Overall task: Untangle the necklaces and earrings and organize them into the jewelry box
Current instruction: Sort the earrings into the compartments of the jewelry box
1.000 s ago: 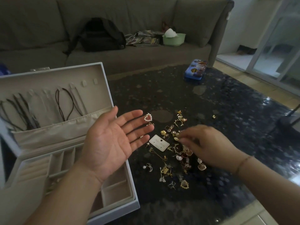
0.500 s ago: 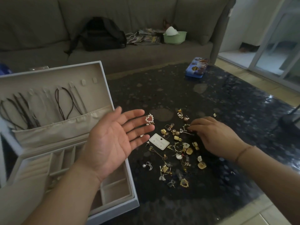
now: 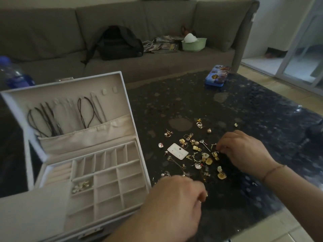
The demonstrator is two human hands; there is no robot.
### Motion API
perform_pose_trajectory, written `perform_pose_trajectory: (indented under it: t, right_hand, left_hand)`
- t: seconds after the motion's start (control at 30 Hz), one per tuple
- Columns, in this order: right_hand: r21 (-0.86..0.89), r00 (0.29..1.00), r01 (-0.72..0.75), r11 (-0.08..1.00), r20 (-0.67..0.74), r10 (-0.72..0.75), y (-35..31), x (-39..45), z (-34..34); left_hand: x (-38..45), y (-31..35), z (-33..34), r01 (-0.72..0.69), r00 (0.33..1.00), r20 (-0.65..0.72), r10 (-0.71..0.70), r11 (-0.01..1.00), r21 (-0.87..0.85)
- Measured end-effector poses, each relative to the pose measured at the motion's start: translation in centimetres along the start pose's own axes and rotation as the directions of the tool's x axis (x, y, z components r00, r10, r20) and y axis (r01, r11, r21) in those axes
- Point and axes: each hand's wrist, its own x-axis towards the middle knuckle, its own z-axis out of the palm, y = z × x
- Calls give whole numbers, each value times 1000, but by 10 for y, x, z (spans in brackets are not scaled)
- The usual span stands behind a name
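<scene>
The white jewelry box [image 3: 123, 88] stands open on the left. Black cord necklaces [image 3: 87, 112] hang inside its upright lid. One compartment of its tray holds several small earrings [image 3: 81, 186]. A pile of gold and pearl earrings [image 3: 201, 155] lies scattered on the dark table around a white earring card [image 3: 177, 151]. My left hand [image 3: 176, 198] hovers palm down by the box's front right corner, its fingers curled round a small gold earring that barely shows. My right hand [image 3: 244, 151] rests at the pile's right edge, its fingertips pinching a small earring.
A blue tin [image 3: 216, 75] sits at the table's far side. Behind it, a grey sofa holds a black backpack [image 3: 118, 43], magazines and a green bowl [image 3: 194, 44]. A water bottle [image 3: 14, 74] stands at far left. The table's front edge [image 3: 272, 222] runs near my right forearm.
My left hand turned from palm up, with a pearl heart earring on its fingers, to palm down with curled fingers and dropped toward me, uncovering the tray. My right hand stayed at the pile.
</scene>
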Motion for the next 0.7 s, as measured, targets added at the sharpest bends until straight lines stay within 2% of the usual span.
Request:
perform_pose_trajectory:
  t: [0.07, 0.13, 0.23, 0.4, 0.7]
  right_hand:
    - [8, 1000, -16, 1000, 16, 16, -4, -2, -2]
    - [34, 999, -51, 998, 6, 51, -9, -5, -5]
    - [83, 995, -89, 993, -36, 92, -13, -9, -9]
    - [197, 972, -236, 952, 49, 231, 0, -3, 1]
    - [300, 956, -294, 908, 68, 287, -9, -4, 7]
  left_hand:
    - [-2, 0, 9, -26, 999, 40, 18, 979, 203]
    - [-5, 2, 13, -49, 996, 87, 16, 917, 396]
    - [-8, 1, 13, -96, 992, 122, 38, 848, 522]
    - [-19, -10, 23, -166, 986, 74, 150, 828, 536]
    - [-20, -20, 32, -252, 960, -1, 280, 868, 427]
